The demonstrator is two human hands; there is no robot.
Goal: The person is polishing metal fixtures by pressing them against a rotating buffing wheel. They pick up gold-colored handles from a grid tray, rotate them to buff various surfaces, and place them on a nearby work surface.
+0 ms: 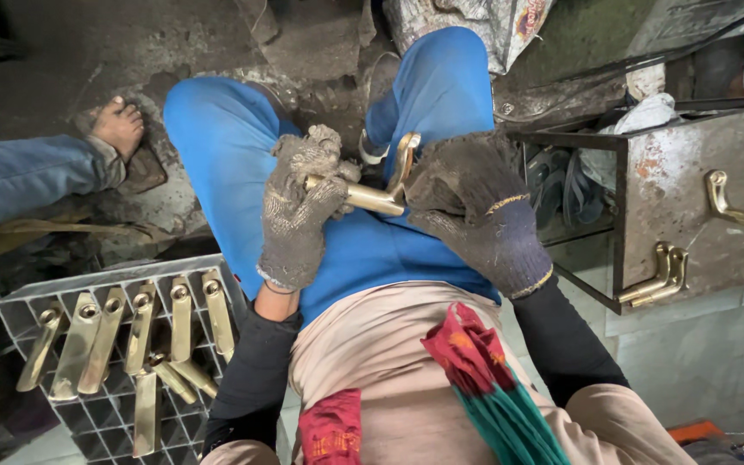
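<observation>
- Left hand (299,207), in a grey work glove, is curled tight around the straight bar of a brass door handle (370,196).
- Right hand (475,202), gloved too, wraps closed over the handle's bent end.
- The handle sits mid-scene above the blue-clad lap; more brass handles (131,336) lie in a grid crate (19,306), near left.

A crumpled grey printed sack (475,21) lies on the floor at the top, beyond the knees.
</observation>
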